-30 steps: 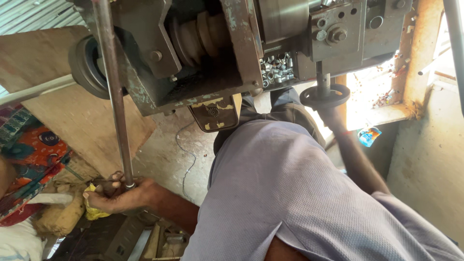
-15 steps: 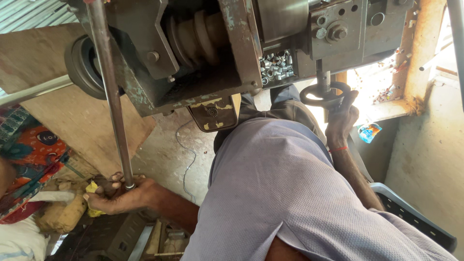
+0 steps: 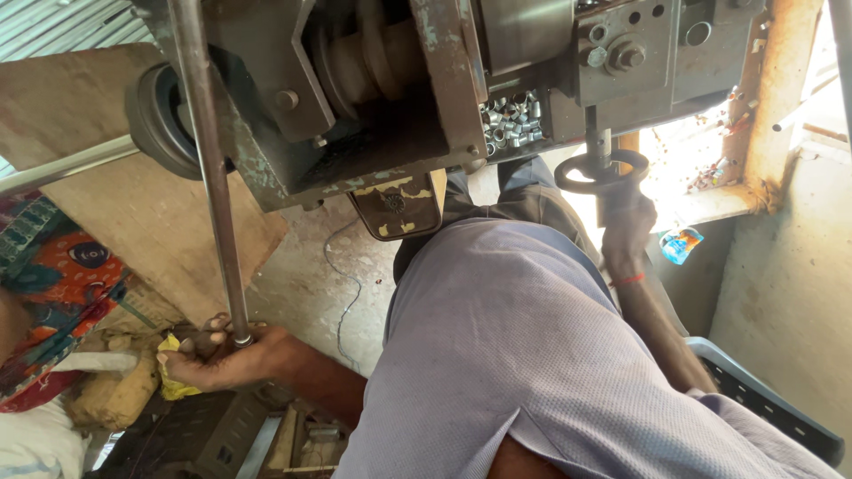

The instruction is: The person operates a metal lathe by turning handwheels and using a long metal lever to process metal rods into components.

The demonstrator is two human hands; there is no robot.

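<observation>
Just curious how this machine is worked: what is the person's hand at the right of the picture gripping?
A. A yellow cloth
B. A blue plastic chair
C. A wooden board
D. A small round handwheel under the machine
D. The right hand reaches up and closes on the dark round handwheel hanging below the machine's metal body; the left hand is at the foot of the long steel rod.
</observation>
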